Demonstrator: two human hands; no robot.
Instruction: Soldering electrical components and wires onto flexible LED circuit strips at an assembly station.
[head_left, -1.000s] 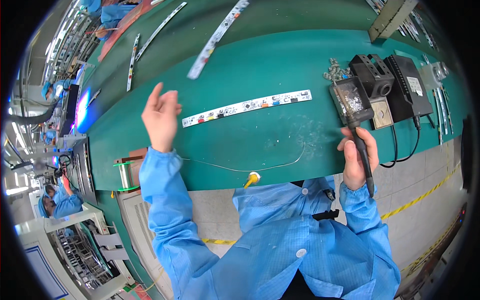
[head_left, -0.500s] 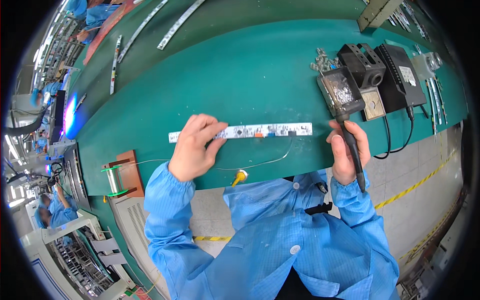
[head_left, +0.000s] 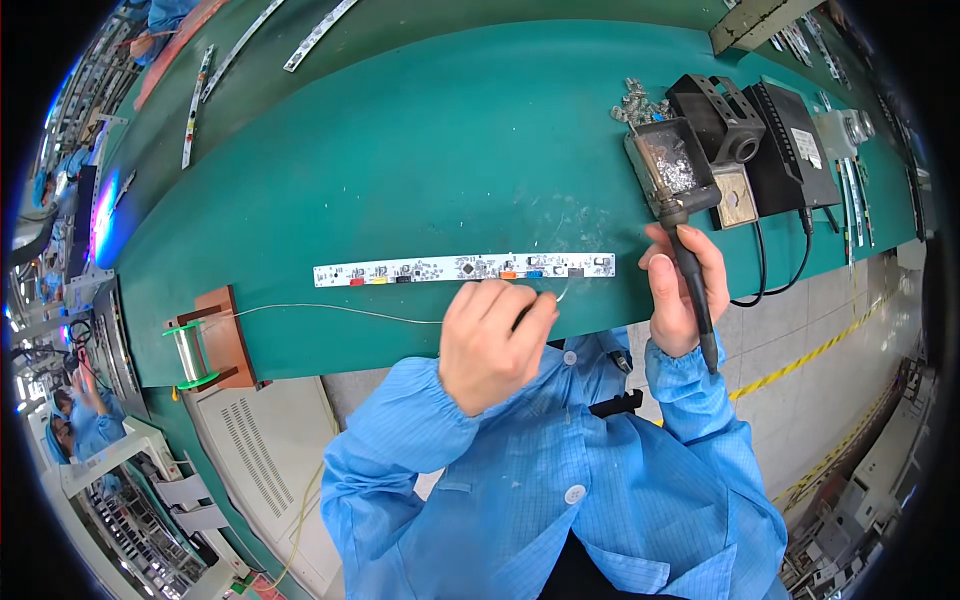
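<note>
A long white circuit strip [head_left: 465,268] with small coloured parts lies across the green bench [head_left: 420,150]. My left hand [head_left: 492,342] sits just below it, fingers pinched on a thin solder wire [head_left: 330,312] that runs left to a spool [head_left: 190,352]. My right hand [head_left: 682,290] grips a black soldering iron [head_left: 692,275] upright, its tip up by a metal tray of solder scraps [head_left: 672,165], right of the strip's end.
A black soldering station [head_left: 790,140] and iron holder [head_left: 722,115] stand at the right with cables hanging over the bench edge. More white strips [head_left: 195,100] lie at the far left. People in blue coats work at the left edge [head_left: 85,420].
My left hand left the strip's left end, moved right and down, and took the solder wire. The strip now lies farther right, level. My right hand keeps the iron.
</note>
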